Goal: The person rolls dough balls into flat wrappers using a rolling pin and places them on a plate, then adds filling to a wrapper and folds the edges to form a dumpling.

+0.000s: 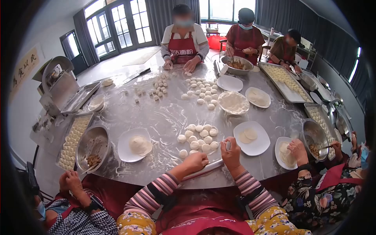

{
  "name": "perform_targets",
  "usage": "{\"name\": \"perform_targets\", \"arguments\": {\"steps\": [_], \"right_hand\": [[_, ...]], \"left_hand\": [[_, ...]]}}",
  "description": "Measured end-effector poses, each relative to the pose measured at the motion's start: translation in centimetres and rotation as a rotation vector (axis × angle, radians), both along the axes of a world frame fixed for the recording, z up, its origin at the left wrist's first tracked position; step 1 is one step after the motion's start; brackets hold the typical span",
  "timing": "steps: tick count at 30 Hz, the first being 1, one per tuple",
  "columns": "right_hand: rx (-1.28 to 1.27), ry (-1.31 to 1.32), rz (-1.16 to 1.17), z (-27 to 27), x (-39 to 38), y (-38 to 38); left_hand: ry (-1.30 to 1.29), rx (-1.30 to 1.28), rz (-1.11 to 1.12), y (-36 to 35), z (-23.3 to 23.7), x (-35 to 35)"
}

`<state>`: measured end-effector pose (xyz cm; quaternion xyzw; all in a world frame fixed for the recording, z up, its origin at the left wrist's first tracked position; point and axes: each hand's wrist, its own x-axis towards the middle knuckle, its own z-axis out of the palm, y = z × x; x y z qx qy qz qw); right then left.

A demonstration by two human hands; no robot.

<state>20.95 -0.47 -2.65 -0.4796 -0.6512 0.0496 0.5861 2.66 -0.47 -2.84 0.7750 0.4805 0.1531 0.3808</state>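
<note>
My left hand (196,161) is closed, palm down, low over the floured table near its front edge. To its right my right hand (231,152) is curled into a fist with the thumb side up, and a small pale bit shows at its top. I cannot tell what either hand holds. Just below and between them lies a pale, shiny, bar-like shape (204,170). Several round dough pieces (203,133) sit in a cluster directly beyond my hands. Right of them is a white plate (260,147) bearing flat dough wrappers (247,135).
On the left are a plate with a dough mound (140,145), a bowl of filling (94,149) and a tray of dumplings (74,137). A flour bowl (234,103) stands farther back. Co-workers sit on both sides and across; a knife (137,75) lies at the far left.
</note>
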Motion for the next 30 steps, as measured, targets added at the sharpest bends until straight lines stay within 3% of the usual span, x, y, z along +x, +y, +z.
{"name": "perform_targets", "arguments": {"steps": [4,7,13,15,17,19,21,22,24,30], "right_hand": [[0.014,-0.043,-0.044,-0.2,1.7,-4.3],[-0.079,0.036,-0.015,0.2,2.2,-7.8],[0.043,-0.054,-0.02,-0.5,0.7,-0.7],[0.007,-0.055,-0.015,-0.6,0.1,0.7],[-0.026,-0.056,-0.022,-0.2,0.5,-0.3],[-0.066,-0.004,-0.001,0.5,1.3,-3.2],[-0.096,0.014,-0.008,-0.7,2.2,-6.1],[-0.101,0.013,-0.022,-0.3,2.3,-7.8],[-0.083,0.026,-0.015,0.1,2.5,-9.1],[-0.016,-0.011,0.002,0.0,0.6,-0.8]], "left_hand": [[0.045,0.054,-0.119,-0.1,0.0,-0.6],[-0.077,0.003,0.01,-0.2,-0.9,-1.2],[-0.062,0.021,-0.029,-1.0,0.0,-0.3],[0.086,0.13,0.006,0.0,-0.7,0.4],[0.073,0.044,-0.041,-0.3,0.6,0.3],[0.112,0.12,-0.103,-0.1,-0.3,0.1],[0.003,0.16,-0.018,-0.1,-1.3,-0.5],[-0.003,0.142,-0.021,-0.3,-1.0,-0.9],[-0.129,-0.144,0.055,-0.3,0.2,-1.5],[0.023,0.047,0.039,-1.1,1.4,-0.1]]}}
